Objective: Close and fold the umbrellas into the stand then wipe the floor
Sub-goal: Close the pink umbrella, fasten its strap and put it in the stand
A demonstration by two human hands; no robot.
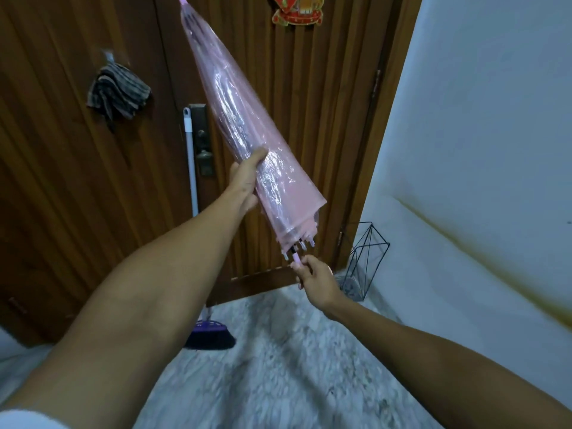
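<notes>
Brown ribbed wooden door (pixel 309 119) fills the upper left and centre of the frame; pale wall (pixel 479 119) takes the right side, with a yellowish stain streak across its lower right. Grey speckled stone floor (pixel 278 366) covers the bottom centre. Closed translucent pink plastic umbrella (pixel 247 144) runs diagonally from top centre down to mid-frame, tip up, canopy collapsed but loose, rib ends bunched at the lower end. Left hand (pixel 246 181) sits mid-frame, fingers and thumb wrapped around the folded canopy near its wider lower part. Right hand (pixel 317 278) is below and right of it, fingers curled around the pink shaft just under the rib ends; handle itself is hidden in the grip. Black wire geometric umbrella stand (pixel 365 261) stands on the floor at centre right, in the corner between door and wall, well apart from the umbrella. Broom with white pole and purple head with dark bristles (pixel 210 335) leans on the door, left of centre. Striped grey cloth (pixel 119 91) hangs from a hook, upper left. Dark metal door lock plate (pixel 201 137) is beside the broom pole. Red and gold ornament (pixel 297 9) is at the top edge.
</notes>
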